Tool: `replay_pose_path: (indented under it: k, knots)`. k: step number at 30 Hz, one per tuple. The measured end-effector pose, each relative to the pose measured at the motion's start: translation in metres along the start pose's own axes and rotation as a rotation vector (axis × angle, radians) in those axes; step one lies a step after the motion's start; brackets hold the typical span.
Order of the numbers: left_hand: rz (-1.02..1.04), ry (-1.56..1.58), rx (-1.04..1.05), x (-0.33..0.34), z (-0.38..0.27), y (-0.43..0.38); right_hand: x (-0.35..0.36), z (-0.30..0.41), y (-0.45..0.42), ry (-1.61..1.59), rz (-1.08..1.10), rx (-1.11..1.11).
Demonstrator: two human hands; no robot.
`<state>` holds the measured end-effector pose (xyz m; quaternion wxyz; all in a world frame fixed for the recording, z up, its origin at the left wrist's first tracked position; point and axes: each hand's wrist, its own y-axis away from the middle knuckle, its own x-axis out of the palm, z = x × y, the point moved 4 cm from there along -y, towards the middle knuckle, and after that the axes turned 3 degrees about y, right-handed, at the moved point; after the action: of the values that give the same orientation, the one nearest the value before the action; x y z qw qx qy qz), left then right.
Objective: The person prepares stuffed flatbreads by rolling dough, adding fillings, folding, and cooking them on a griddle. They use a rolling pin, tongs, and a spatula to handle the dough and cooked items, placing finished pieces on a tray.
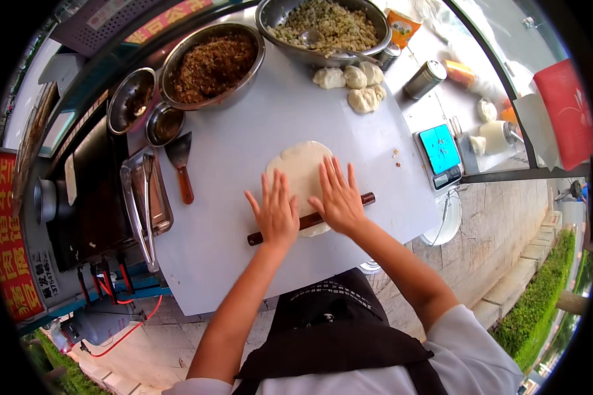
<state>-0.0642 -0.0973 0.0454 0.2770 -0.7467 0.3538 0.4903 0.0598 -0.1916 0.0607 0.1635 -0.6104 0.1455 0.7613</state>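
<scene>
A dark wooden rolling pin lies slantwise across the lower part of a flattened round of dough. My left hand is over the pin's left part, its palm down and fingers spread flat. Over the right part is my right hand, likewise palm down, its fingertips pointing across the dough. Neither hand's fingers curl around the pin. My palms hide parts of the pin and dough. Beneath everything is a pale grey work surface.
At the back stand steel bowls of dark filling and pale chopped filling, beside several dough lumps. Leftward are a scraper, metal tongs over a tray, and a dark griddle. A digital scale sits right.
</scene>
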Motion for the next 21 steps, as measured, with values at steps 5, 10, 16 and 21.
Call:
replay_pose_path:
  k: [5, 10, 16, 21]
  knots:
    - [0.182, -0.074, -0.043, 0.015, -0.012, 0.059, 0.013, 0.012, 0.072, -0.073, 0.083, 0.021]
    - [-0.105, 0.290, 0.126, 0.011, -0.010, -0.007, -0.005, 0.018, 0.134, -0.044, 0.005, -0.104]
    - [0.493, 0.302, -0.093, 0.029, 0.006, -0.148, -0.037, -0.020, 0.150, -0.266, 0.172, 0.241]
    - [0.731, 0.428, 0.141, 0.021, 0.002, -0.151, -0.015, -0.072, 0.116, -0.636, 0.232, 0.628]
